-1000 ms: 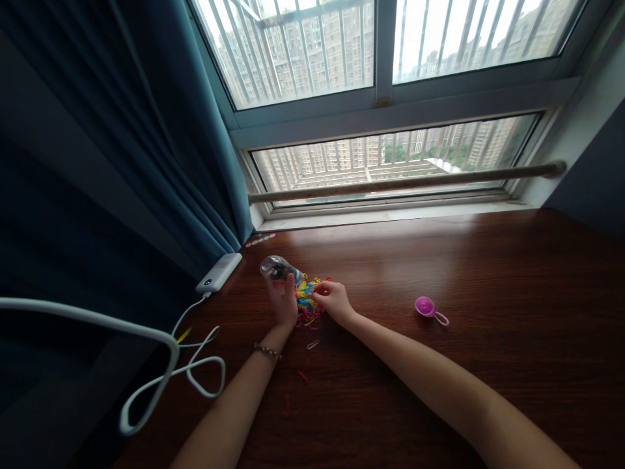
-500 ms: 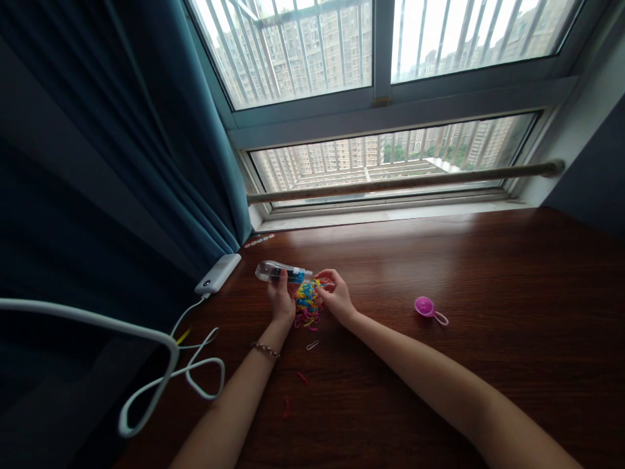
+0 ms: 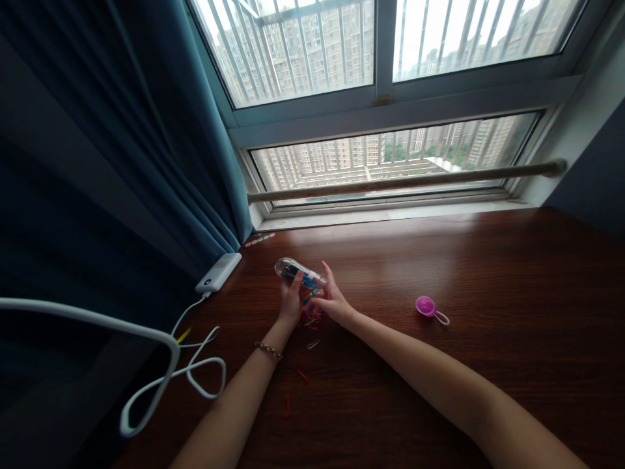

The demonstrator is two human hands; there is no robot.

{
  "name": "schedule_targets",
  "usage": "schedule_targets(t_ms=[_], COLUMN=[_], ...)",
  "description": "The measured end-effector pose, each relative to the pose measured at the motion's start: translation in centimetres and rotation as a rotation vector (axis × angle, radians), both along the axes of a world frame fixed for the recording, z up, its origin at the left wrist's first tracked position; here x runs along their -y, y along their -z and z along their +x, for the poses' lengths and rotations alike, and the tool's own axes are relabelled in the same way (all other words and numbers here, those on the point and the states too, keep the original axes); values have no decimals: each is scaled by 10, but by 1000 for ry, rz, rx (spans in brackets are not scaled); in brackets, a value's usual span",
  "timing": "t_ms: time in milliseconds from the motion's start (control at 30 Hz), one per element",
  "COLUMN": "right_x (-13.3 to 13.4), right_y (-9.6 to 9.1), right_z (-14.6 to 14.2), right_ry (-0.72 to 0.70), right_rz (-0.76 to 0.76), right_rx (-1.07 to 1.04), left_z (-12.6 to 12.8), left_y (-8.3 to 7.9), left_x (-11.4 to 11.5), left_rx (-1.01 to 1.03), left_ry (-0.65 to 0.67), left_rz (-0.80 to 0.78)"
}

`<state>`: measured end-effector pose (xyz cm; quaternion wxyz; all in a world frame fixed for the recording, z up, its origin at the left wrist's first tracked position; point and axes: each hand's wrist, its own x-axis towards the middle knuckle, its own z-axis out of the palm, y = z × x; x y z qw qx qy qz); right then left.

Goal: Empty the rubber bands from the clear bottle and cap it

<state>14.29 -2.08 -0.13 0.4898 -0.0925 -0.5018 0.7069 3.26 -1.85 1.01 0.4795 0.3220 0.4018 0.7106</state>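
A clear bottle (image 3: 293, 265) with dark and blue contents lies tilted in my left hand (image 3: 290, 301), thumb across its side and fingers wrapped below. Its narrow end points right, toward my right hand (image 3: 336, 305). That hand is at the bottle's mouth, its fingers apart, one pointing up beside the neck and the thumb reaching left underneath. Whether it touches the bottle is hard to tell. Below the bottle, partly hidden by both hands, is a pile of small coloured loop-shaped clips (image 3: 311, 319). A pale clip (image 3: 313, 344) and two red ones (image 3: 287, 405) lie nearer me.
A pink cup-shaped cap with a loop (image 3: 425, 306) rests on the brown tabletop (image 3: 488, 273) to the right. On the left are a white power bank (image 3: 219, 271), its white cable (image 3: 198, 384) and a blue curtain (image 3: 209, 163). The window (image 3: 390, 156) stands behind.
My left hand and the bottle have moved right, the bottle tilting more. My right hand has spread its fingers at the bottle's mouth. Less of the coloured pile shows.
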Motion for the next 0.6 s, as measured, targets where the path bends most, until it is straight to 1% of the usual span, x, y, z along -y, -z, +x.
schedule_targets(t_ms=[67, 200, 267, 333, 400, 500, 600], right_x=[0, 0, 2, 5, 9, 14, 16], right_y=[2, 3, 1, -3, -6, -9, -6], right_z=[1, 3, 4, 5, 6, 7, 6], right_ry=[32, 215, 283, 329, 368, 379, 350], right_rz=[101, 323, 404, 479, 542, 605, 587], right_rx=[77, 353, 503, 591, 629, 655, 629], left_z=[-1, -2, -4, -9, -18, -32, -41], left_y=[0, -1, -1, -1, -1, -1, -2], left_x=[0, -2, -4, -8, -12, -17, -19], left_rx=[24, 63, 110, 152, 156, 131, 106], left_ry=[-10, -61, -136, -241, -305, -344, -407], left_rz=[6, 1, 5, 12, 6, -14, 15])
